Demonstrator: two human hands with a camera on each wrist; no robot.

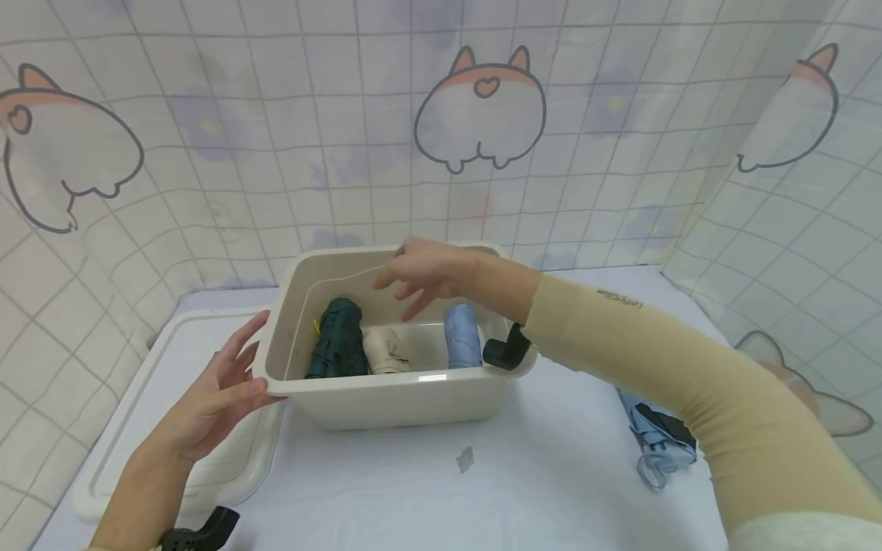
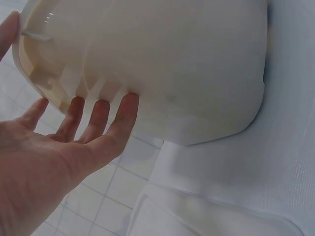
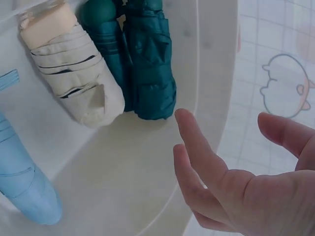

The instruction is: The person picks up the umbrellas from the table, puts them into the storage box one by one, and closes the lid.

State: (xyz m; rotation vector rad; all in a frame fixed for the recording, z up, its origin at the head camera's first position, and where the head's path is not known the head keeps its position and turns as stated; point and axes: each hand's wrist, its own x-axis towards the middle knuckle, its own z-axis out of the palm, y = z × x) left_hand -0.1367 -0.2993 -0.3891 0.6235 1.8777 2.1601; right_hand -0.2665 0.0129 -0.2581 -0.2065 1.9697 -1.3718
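Observation:
An off-white storage bin (image 1: 406, 402) stands on the white table. My left hand (image 1: 213, 394) holds its left end, thumb at the rim and fingertips on the outer wall (image 2: 172, 98). Inside lie folded umbrellas: two dark green umbrellas (image 3: 149, 69) side by side, a cream umbrella (image 3: 78, 73) against them, and a light blue umbrella (image 1: 462, 337) apart at the right. Above the bin hovers my right hand (image 1: 430, 275), fingers loosely spread and nothing between them. Right of the bin, a blue folded umbrella (image 1: 658, 444) with a cord lies partly behind my right forearm.
A white lid (image 1: 223, 467) lies flat at the left, partly behind my left arm. Tiled-pattern curtain cloth (image 1: 372, 145) with cartoon animals hangs behind the table and along both sides. A small grey patch (image 1: 465, 459) marks the tabletop before the bin.

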